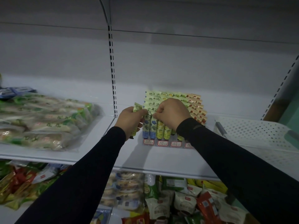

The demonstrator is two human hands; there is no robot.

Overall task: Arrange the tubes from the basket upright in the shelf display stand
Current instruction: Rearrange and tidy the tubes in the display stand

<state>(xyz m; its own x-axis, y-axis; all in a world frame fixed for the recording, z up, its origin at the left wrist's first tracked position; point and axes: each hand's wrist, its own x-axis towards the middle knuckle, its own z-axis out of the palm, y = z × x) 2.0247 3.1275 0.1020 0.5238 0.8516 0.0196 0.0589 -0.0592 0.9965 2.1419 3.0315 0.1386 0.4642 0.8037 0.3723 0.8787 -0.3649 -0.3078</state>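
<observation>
I see a green tube [137, 110] held upright just left of the display stand [168, 143] on the shelf [150, 160], left hand [130, 121] fingers wrapped around it. Right hand [171, 113] fingers pinch a blue tube [152, 128] top in the stand's front row.

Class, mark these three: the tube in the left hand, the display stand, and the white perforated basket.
Tube in left hand [137, 107]: head view, on its crimped top end.
Display stand [161, 143]: head view, on its front label strip.
Perforated basket [252, 131]: head view, on its bare near wall.
</observation>
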